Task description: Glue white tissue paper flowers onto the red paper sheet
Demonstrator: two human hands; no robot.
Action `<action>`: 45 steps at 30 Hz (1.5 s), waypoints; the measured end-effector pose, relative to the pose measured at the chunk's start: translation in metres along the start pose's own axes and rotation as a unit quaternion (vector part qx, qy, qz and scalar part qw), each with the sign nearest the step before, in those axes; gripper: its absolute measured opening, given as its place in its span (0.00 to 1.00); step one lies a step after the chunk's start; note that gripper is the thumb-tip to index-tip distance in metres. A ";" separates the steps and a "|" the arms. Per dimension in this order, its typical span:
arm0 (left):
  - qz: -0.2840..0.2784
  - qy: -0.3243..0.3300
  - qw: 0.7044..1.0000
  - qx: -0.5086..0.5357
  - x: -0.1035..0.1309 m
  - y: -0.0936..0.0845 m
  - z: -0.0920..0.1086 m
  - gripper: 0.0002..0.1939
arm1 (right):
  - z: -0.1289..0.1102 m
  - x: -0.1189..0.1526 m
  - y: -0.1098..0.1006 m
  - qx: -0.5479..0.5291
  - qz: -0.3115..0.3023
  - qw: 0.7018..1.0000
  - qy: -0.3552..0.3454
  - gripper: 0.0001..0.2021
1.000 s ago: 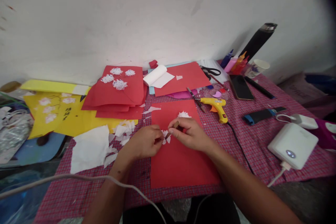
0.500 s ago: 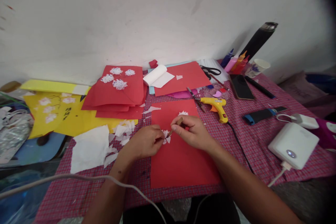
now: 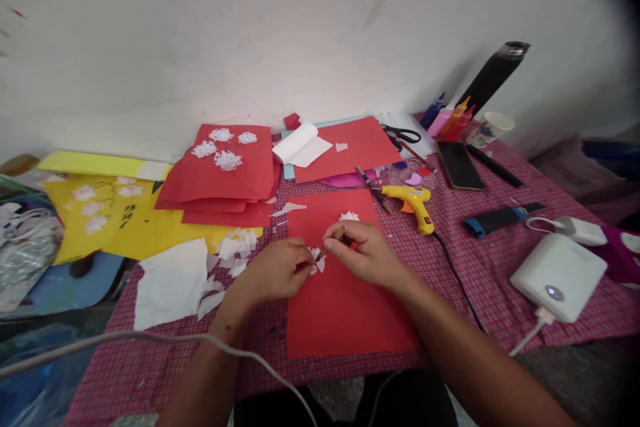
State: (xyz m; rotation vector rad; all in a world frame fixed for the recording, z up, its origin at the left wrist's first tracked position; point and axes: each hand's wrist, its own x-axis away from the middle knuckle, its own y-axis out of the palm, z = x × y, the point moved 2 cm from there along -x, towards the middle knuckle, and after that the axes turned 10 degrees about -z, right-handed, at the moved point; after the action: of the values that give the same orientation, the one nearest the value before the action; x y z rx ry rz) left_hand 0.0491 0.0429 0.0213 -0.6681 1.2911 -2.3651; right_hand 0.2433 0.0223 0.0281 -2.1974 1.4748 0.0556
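Note:
A red sheet of paper (image 3: 345, 320) lies in front of me. On it, a white paper flower (image 3: 319, 265) sits between my hands, and a second white flower (image 3: 349, 216) shows just beyond my right hand. My right hand (image 3: 365, 250) is closed on a thin brown stick (image 3: 324, 251), its tip down at the nearer flower. My left hand (image 3: 285, 269) touches the left side of that flower, thumb and fingers pinched together; whatever lies between them is too small to make out. Torn white paper scraps (image 3: 235, 247) and a larger white sheet (image 3: 171, 287) lie left of my left hand.
A yellow glue gun (image 3: 413, 201) with a black cord lies to the right. Stacked red sheets (image 3: 220, 187) with white flowers stand back left, beside a paper roll (image 3: 297, 142). Further right are a phone (image 3: 459, 165), a knife (image 3: 500, 219) and a white power adapter (image 3: 557, 277). A cable (image 3: 165, 335) crosses my left forearm.
My right hand has shifted very slightly left, and the stick's tip sits a little lower at the flower. My left hand has stayed in place.

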 end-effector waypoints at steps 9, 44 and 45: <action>0.004 -0.001 1.000 0.002 0.000 -0.001 0.001 0.09 | -0.001 -0.001 0.000 0.005 -0.003 1.000 -0.006 0.08; 0.051 0.004 0.998 0.022 0.007 -0.005 -0.003 0.10 | -0.001 -0.001 0.002 0.009 -0.013 1.000 0.008 0.08; 0.050 0.003 0.998 0.022 0.007 -0.004 -0.003 0.10 | -0.001 0.000 0.002 0.008 -0.014 1.000 0.008 0.08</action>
State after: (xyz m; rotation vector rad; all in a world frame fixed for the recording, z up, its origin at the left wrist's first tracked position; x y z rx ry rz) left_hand 0.0412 0.0436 0.0248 -0.5709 1.2421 -2.3080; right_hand 0.2416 0.0220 0.0282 -2.2098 1.4480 0.0177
